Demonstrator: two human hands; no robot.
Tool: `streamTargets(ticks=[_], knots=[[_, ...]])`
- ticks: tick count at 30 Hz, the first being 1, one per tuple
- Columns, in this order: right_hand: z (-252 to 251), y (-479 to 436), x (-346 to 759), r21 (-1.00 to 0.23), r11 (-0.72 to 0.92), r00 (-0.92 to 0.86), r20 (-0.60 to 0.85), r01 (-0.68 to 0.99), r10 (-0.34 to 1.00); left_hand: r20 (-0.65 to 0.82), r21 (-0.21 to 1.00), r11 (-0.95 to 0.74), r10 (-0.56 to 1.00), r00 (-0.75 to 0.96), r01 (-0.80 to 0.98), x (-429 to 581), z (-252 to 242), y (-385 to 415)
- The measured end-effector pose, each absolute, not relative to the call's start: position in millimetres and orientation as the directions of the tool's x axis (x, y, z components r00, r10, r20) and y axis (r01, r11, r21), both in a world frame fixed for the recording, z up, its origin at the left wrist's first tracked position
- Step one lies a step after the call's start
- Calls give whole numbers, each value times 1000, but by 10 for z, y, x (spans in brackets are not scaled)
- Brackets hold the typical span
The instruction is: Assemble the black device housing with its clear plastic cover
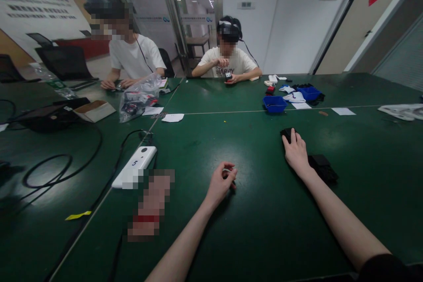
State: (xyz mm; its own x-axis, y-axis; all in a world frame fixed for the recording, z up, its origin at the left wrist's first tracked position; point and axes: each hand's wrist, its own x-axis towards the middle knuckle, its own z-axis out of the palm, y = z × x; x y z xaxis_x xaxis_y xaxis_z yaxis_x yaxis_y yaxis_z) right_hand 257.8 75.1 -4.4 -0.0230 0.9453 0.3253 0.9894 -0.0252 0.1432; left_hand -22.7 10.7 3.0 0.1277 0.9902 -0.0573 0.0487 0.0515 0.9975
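My right hand (295,150) reaches forward over the green table (257,229), its fingers laid over a small black object (287,132). The hand hides most of that object, so its kind does not show. Beside my right wrist lies a second black item (322,168), flat and blocky, partly behind the forearm. Nearer the middle, my left hand (222,181) rests on its side at the tabletop. Its fingers are loosely curled, with a gap between thumb and forefinger, and nothing shows in them.
Left of my left hand are a white power bank (137,165) marked 5, a blurred-out item (153,202) and black cables. Farther off are a clear plastic bag (140,97), a cardboard box (95,111) and blue trays (275,104). Two people sit across the table.
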Motion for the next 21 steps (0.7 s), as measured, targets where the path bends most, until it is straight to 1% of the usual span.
streamTargets(ticks=[5,12,15,18,21], knots=[[-40,635,2521,146,28,-75,327,989,942,-51,998,46,990,130,46,-228,9,107],[3,593,2510,94,18,-50,344,995,938,-48,998,42,990,136,48,-232,-3,106],[81,506,2520,92,7,-40,359,996,932,-46,998,39,989,137,55,-231,-5,106],[206,353,2569,104,-34,-4,348,994,938,-34,998,27,990,134,55,-227,5,102],[323,179,2691,101,-149,109,324,984,940,-31,998,25,991,132,49,-221,16,98]])
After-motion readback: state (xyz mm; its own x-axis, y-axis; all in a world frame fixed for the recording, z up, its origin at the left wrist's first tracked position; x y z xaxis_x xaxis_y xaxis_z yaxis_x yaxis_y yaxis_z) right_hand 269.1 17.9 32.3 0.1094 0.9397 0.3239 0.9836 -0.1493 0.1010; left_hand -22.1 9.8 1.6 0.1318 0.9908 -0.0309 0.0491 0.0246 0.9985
